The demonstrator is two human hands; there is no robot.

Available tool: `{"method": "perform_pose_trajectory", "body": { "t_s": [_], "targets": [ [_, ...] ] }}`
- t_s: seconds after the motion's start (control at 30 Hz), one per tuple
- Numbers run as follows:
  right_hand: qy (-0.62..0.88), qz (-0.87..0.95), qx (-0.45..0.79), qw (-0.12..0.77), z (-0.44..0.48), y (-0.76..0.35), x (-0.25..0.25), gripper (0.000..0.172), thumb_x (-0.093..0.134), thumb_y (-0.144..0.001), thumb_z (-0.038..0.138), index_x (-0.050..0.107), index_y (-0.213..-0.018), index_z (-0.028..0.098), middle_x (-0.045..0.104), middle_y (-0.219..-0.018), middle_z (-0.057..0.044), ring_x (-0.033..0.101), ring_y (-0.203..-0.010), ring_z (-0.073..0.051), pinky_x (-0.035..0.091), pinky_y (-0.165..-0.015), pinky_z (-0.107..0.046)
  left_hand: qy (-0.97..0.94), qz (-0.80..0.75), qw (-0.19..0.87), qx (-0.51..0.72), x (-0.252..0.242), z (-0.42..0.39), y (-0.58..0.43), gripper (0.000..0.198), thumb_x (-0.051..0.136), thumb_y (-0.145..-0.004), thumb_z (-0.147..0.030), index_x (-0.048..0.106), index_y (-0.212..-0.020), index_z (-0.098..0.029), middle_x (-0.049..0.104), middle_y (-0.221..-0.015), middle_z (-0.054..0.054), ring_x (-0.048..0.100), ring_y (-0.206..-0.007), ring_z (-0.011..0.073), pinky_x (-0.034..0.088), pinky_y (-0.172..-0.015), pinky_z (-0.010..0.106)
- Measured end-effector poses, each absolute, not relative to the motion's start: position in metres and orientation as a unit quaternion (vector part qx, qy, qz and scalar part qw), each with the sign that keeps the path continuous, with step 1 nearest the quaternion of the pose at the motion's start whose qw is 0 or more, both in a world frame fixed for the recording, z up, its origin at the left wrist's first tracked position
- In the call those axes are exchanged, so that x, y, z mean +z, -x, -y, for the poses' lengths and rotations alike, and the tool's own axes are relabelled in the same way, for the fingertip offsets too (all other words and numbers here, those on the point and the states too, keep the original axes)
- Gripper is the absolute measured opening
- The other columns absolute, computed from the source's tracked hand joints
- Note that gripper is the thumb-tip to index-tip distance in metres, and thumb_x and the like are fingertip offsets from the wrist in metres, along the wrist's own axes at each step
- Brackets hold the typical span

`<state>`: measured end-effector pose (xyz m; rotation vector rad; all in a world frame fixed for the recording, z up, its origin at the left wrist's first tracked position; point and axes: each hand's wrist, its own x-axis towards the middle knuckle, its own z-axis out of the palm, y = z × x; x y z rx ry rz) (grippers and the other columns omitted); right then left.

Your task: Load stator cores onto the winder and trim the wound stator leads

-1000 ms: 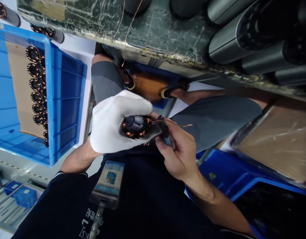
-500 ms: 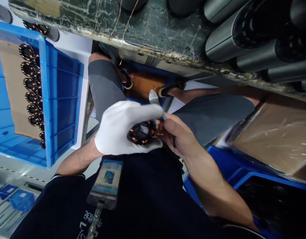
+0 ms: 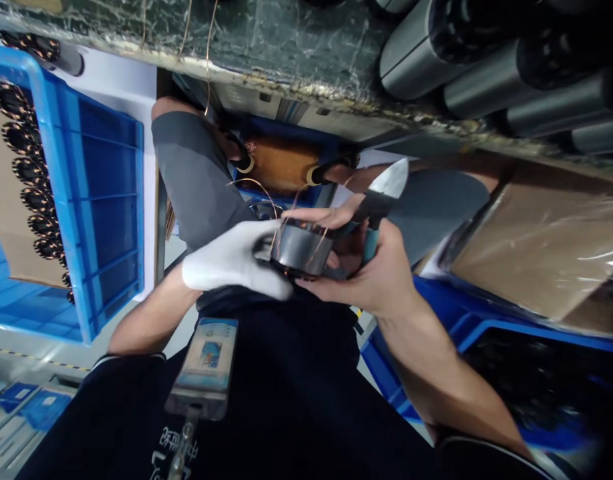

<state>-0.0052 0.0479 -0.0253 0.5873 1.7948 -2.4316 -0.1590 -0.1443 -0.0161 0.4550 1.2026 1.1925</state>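
Note:
A dark metal cylinder with copper windings [image 3: 302,249] is held sideways between my two hands above my lap, its smooth side toward me. My left hand [image 3: 239,260], in a white glove, has its fingers and thumb round the cylinder's left end. My bare right hand [image 3: 371,267] grips the right end with thumb and fingers. The same hand also keeps a pair of scissors or cutters [image 3: 389,180] in its palm, with teal on the handle and the pale blade pointing up and away. Loose copper wires [image 3: 259,183] stick out from the cylinder.
At the left, a blue crate [image 3: 106,193] holds rows of wound cores [image 3: 29,170] on cardboard. A worn bench edge [image 3: 296,60] crosses the top, with grey cylinders [image 3: 411,63] at its right. Wrapped cardboard [image 3: 541,247] and a blue bin [image 3: 436,313] stand at the right. An orange-brown tray [image 3: 281,163] lies by my feet.
The wound cylinder has turned from end-on to side-on, and my right hand now holds it too. The blade has swung up and to the right. The view has shifted slightly.

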Motion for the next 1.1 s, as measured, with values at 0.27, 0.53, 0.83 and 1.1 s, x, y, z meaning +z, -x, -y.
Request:
{"method": "perform_pose_trajectory", "body": {
  "t_s": [0.27, 0.53, 0.83, 1.1],
  "targets": [
    [-0.006, -0.85, -0.526, 0.013, -0.084, -0.004, 0.019, 0.053, 0.082, -0.096, 0.025, 0.069, -0.147, 0.03, 0.072, -0.144, -0.012, 0.074, -0.127, -0.032, 0.069, -0.105, -0.049, -0.198, -0.508, 0.613, 0.572, -0.006, 0.119, 0.152, 0.032, 0.091, -0.078, -0.016, 0.074, -0.105, -0.018, 0.081, -0.103, 0.004, 0.08, -0.097, 0.0211, 0.065, -0.086, 0.03],
    [0.067, -0.922, -0.381, 0.036, -0.103, -0.023, 0.032, 0.075, 0.062, -0.099, 0.015, 0.058, -0.172, 0.03, 0.068, -0.124, -0.013, 0.072, -0.105, -0.033, 0.066, -0.09, -0.052, -0.252, -0.583, 0.551, 0.542, -0.003, 0.12, 0.151, 0.034, 0.09, -0.08, -0.017, 0.07, -0.108, -0.018, 0.078, -0.102, 0.003, 0.077, -0.095, 0.0199, 0.062, -0.085, 0.029],
    [0.044, -0.915, -0.393, 0.08, -0.103, -0.021, 0.039, 0.068, 0.058, -0.107, 0.021, 0.058, -0.173, 0.037, 0.069, -0.098, -0.002, 0.061, -0.064, -0.017, 0.06, -0.062, -0.034, -0.26, -0.607, 0.537, 0.525, -0.002, 0.121, 0.146, 0.026, 0.087, -0.084, -0.021, 0.065, -0.099, -0.02, 0.073, -0.091, 0.0, 0.07, -0.085, 0.0166, 0.057, -0.078, 0.029],
    [0.052, -0.926, -0.365, 0.077, -0.099, -0.017, 0.037, 0.072, 0.061, -0.107, 0.024, 0.051, -0.177, 0.04, 0.068, -0.101, -0.005, 0.064, -0.073, -0.024, 0.055, -0.063, -0.039, -0.292, -0.727, 0.452, 0.426, 0.011, 0.109, 0.13, 0.026, 0.083, -0.08, -0.026, 0.061, -0.093, -0.025, 0.069, -0.081, -0.001, 0.062, -0.072, 0.018, 0.05, -0.07, 0.034]
  ]
}}
